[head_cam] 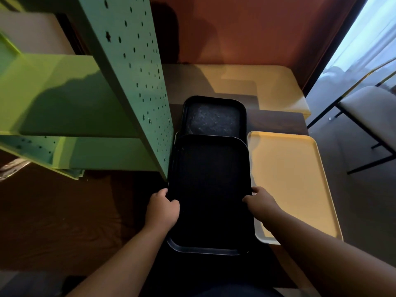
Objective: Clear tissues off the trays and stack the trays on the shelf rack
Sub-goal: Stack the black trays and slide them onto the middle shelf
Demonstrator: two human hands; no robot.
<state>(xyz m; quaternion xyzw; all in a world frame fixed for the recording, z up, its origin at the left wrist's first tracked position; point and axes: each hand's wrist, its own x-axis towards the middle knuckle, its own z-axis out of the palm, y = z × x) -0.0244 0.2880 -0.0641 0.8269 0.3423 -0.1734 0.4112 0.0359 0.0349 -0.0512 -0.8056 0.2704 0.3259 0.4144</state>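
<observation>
though gripped, black tray [209, 189] unshelved

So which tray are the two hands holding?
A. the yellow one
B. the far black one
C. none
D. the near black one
D: the left hand and right hand grip the two long sides of the near black tray, while the yellow tray beside it and the far black tray go untouched.
</observation>
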